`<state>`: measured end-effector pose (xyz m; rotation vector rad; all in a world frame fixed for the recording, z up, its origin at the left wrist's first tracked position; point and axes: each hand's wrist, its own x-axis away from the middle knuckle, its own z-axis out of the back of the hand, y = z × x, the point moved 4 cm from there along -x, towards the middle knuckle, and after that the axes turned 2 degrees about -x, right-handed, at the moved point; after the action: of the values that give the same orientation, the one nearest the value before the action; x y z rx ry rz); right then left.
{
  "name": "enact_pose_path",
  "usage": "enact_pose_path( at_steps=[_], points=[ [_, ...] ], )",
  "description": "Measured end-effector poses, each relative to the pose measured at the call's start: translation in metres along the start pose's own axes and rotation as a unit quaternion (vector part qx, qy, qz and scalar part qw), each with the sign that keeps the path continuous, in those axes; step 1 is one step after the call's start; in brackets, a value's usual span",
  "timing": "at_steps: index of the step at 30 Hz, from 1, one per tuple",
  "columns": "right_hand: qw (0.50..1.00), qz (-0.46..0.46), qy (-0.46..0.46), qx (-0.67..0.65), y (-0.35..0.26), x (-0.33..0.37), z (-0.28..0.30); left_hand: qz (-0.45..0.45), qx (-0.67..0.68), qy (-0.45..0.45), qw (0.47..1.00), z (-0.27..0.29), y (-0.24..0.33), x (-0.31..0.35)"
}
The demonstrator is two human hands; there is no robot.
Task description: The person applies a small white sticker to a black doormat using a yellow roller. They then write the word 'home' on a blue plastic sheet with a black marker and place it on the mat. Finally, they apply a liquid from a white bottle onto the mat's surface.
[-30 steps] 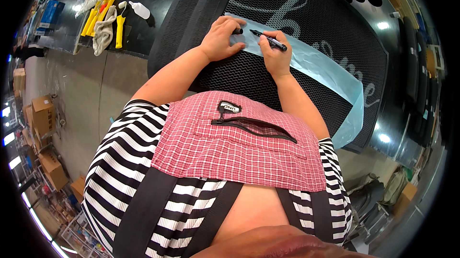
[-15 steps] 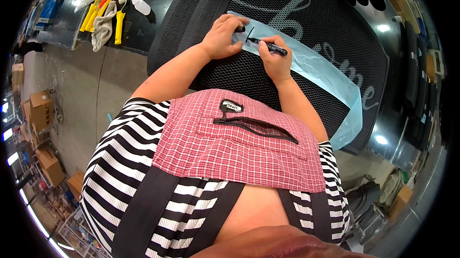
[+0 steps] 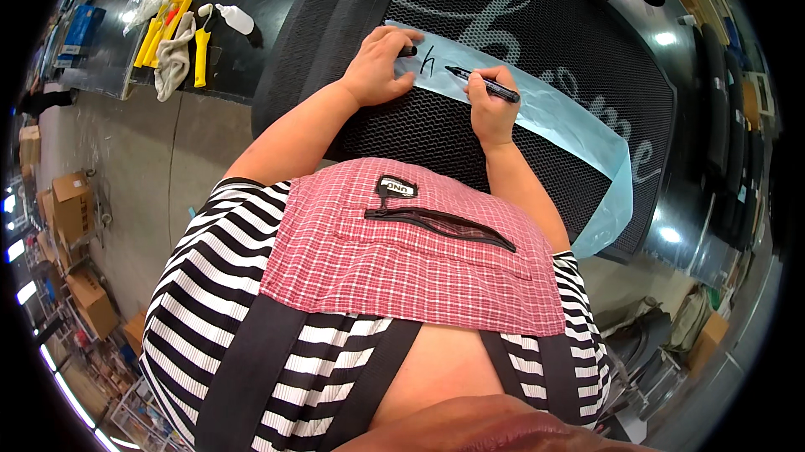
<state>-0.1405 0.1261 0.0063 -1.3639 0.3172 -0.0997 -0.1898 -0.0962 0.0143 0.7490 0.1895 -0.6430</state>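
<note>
My right hand (image 3: 493, 108) grips a black marker (image 3: 486, 85) like a pen, its tip at the surface of a pale blue plastic strip (image 3: 545, 98). A handwritten black mark stands on the strip, left of the tip. My left hand (image 3: 375, 66) rests over the strip's left end, thumb and fingertips against it, with a small black marker cap (image 3: 408, 51) held among its fingers. Beneath the strip lies a black textured mat (image 3: 402, 133) with pale script lettering. The strip runs diagonally to the right and folds down over the mat's near edge.
On the dark table (image 3: 243, 66) at the left are a yellow tray (image 3: 174, 12), a grey cloth (image 3: 173, 58), a yellow-handled tool (image 3: 202, 54) and a white bottle (image 3: 236, 19). Cardboard boxes (image 3: 73, 205) stand on the floor further left. Rolled dark material (image 3: 719, 100) lies at the right.
My right hand has moved the marker slightly right, away from the black mark, which has gained a stroke. My left hand stays on the strip's left end.
</note>
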Motion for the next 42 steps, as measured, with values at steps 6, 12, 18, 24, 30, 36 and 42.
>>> enact_pose_path(
  at_steps=[6,12,18,24,30,36,42],
  points=[
    [0.999,0.011,-0.035,0.014,-0.004,0.008,0.005,-0.025,-0.002,0.008,1.000,0.001,0.005,-0.002],
    [0.995,-0.079,-0.020,-0.051,-0.006,0.026,0.023,-0.059,0.004,-0.062,0.996,0.008,0.021,0.000],
    [0.981,-0.134,0.022,-0.135,0.000,0.053,0.059,-0.035,0.062,-0.115,0.991,-0.005,0.042,0.014],
    [0.988,-0.085,0.032,-0.128,-0.009,0.062,0.069,-0.072,0.043,-0.090,0.992,-0.007,0.051,0.019],
    [0.998,-0.028,-0.046,0.012,-0.021,0.072,0.055,-0.082,0.033,-0.097,0.991,-0.011,0.047,0.016],
    [0.999,-0.017,-0.042,0.021,-0.028,0.074,0.048,-0.079,0.028,-0.090,0.992,-0.009,0.050,0.019],
    [0.996,-0.021,-0.064,0.050,-0.026,0.074,0.045,-0.079,0.032,-0.091,0.992,-0.011,0.047,0.020]
  ],
)
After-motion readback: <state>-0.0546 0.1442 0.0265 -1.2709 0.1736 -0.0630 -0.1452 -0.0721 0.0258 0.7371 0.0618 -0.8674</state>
